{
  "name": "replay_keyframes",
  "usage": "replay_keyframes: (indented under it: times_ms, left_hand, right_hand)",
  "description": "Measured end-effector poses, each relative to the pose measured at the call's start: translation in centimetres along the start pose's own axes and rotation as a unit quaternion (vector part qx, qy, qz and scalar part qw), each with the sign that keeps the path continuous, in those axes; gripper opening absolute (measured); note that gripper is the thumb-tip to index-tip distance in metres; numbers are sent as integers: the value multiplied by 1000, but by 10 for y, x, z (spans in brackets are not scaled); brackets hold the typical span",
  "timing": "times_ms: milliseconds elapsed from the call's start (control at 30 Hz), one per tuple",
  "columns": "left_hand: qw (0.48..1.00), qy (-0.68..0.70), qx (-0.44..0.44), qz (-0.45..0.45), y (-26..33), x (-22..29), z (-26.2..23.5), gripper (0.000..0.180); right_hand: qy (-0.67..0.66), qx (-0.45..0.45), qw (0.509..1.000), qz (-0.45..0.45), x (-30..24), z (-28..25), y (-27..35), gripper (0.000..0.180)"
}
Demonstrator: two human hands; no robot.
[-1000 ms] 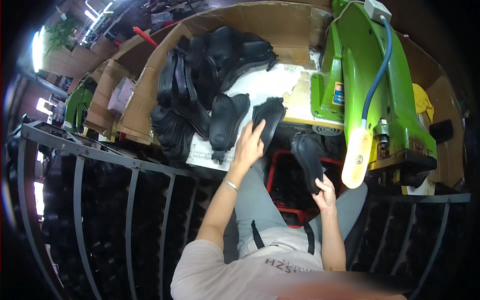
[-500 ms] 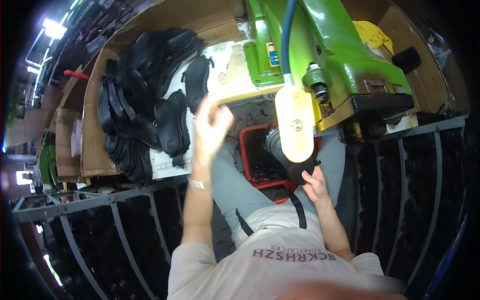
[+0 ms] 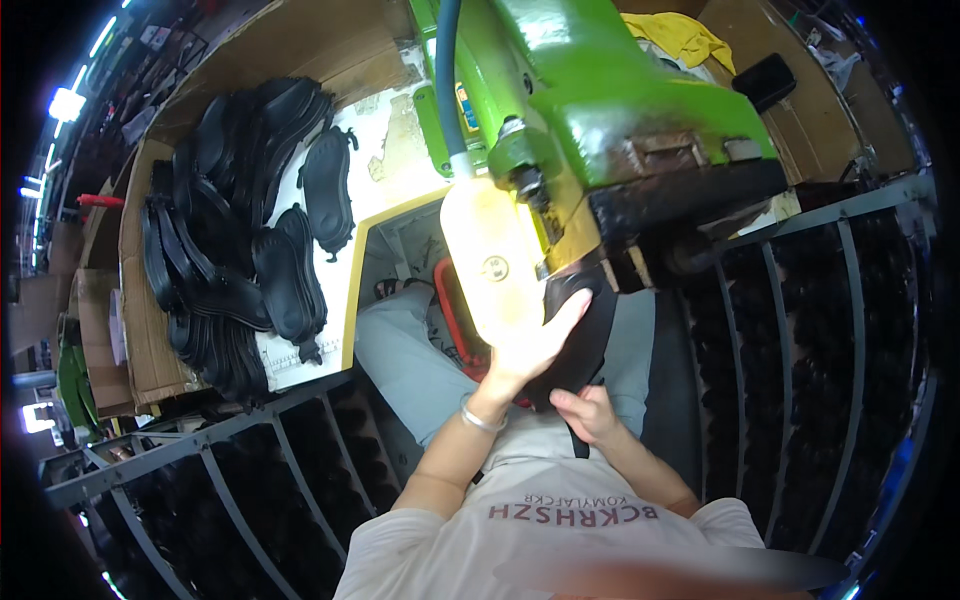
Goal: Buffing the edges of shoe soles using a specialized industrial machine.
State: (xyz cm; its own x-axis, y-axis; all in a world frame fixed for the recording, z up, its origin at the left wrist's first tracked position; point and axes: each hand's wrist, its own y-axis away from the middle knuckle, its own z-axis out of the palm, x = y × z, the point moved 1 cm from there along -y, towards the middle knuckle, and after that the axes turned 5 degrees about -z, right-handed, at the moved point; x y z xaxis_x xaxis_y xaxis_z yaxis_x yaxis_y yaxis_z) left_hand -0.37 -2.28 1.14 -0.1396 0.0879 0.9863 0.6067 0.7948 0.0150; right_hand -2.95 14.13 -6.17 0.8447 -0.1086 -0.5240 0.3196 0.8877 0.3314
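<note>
Between my two hands lies a black shoe sole (image 3: 590,335), its far end under the head of the green machine (image 3: 600,60). My left hand (image 3: 530,350) rests on the sole's left side with one digit stretched along it; the other fingers are hidden by the bright lamp (image 3: 490,265). At the near end, my right hand (image 3: 588,412) pinches the sole between thumb and fingers. A heap of black soles (image 3: 220,200) lies to the left, with a single sole (image 3: 326,185) flat beside it.
The white tabletop (image 3: 385,150) has a yellow edge. Below, between my legs, is a red bin (image 3: 452,305). Cardboard walls (image 3: 150,290) surround the heap. Metal racks (image 3: 850,300) stand on both sides. A yellow cloth (image 3: 685,40) lies behind the machine.
My left hand has come from beside the heap to the sole under the machine. The sole and my right hand have shifted nearer me. The whole view has turned slightly right.
</note>
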Motion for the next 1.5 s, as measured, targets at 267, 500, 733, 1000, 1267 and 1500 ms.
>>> replay_keyframes:
  times_ms: [267,500,733,1000,1267,1500]
  left_hand:
    - [992,-85,75,53,13,-10,-2,11]
    - [997,72,3,14,8,-6,-29,24]
    - [973,225,35,-34,30,-18,-74,24]
    - [969,196,-109,-108,53,-40,-80,28]
    - [995,91,23,24,13,-27,-13,24]
    - [998,41,52,16,26,-14,-9,37]
  right_hand:
    - [161,168,936,-264,-78,-13,14,43]
    - [204,121,915,-325,-148,24,-51,35]
    - [168,61,941,-287,-119,46,-73,41]
    - [352,-5,900,-258,-99,59,-97,33]
    - [361,10,911,-200,-69,53,-41,38]
    - [334,92,924,-163,-100,0,16,25]
